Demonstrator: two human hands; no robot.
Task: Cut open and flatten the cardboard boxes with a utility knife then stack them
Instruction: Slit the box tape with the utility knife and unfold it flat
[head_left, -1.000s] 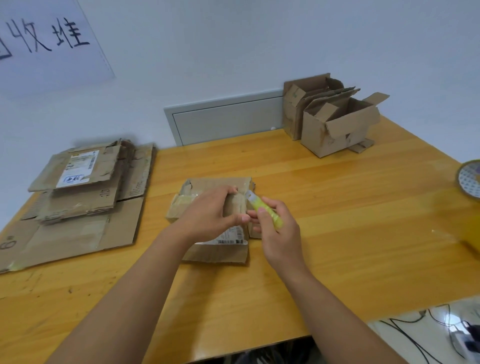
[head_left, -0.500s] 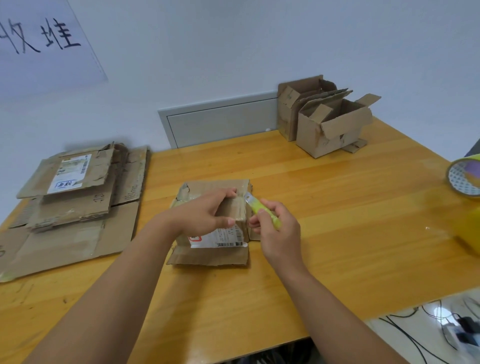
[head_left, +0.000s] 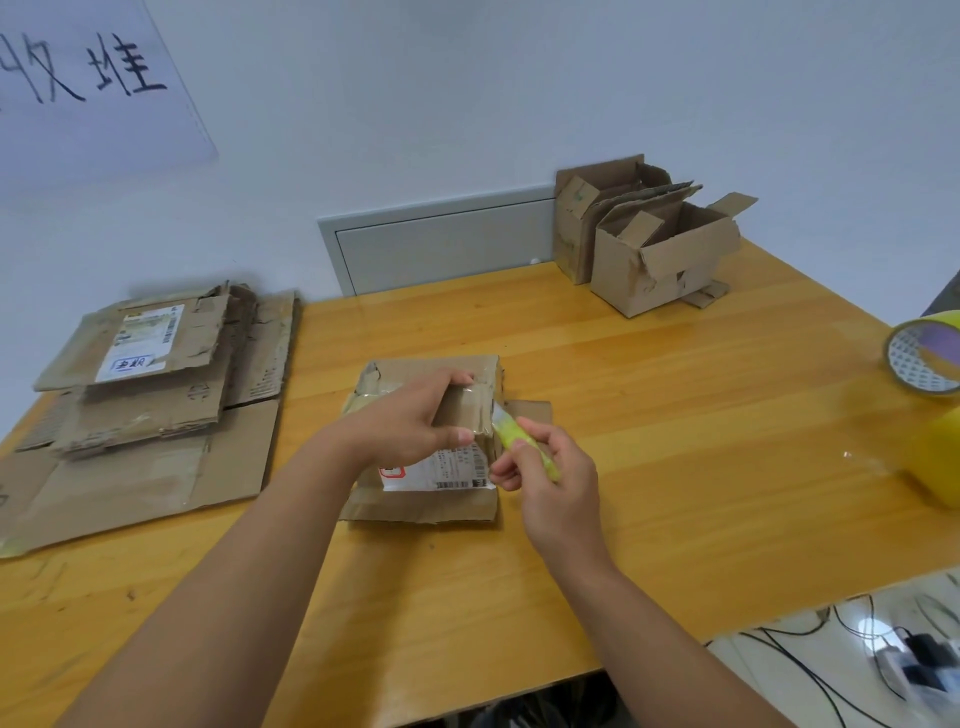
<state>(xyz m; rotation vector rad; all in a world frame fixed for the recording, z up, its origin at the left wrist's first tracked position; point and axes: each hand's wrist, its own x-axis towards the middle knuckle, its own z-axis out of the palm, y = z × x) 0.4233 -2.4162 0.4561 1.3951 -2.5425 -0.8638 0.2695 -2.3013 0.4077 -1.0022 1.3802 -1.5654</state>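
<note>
A small taped cardboard box (head_left: 431, 501) with a white shipping label lies in the middle of the wooden table (head_left: 675, 467). My left hand (head_left: 410, 421) grips its top, fingers and thumb curled around the upper part. My right hand (head_left: 550, 483) holds a yellow-green utility knife (head_left: 519, 436), its tip against the box's right edge. A stack of flattened cardboard (head_left: 140, 410) lies at the table's left. Two opened boxes (head_left: 649, 244) stand at the back right.
A roll of yellow tape (head_left: 930, 358) sits at the right edge, with a yellow object (head_left: 935, 457) below it. A grey wall panel (head_left: 441, 244) is behind the table. Cables and a power strip (head_left: 904, 660) lie on the floor at lower right.
The box's lower part with the label shows more below my left hand. The knife tip stays at the box's right edge and has slid slightly down along it.
</note>
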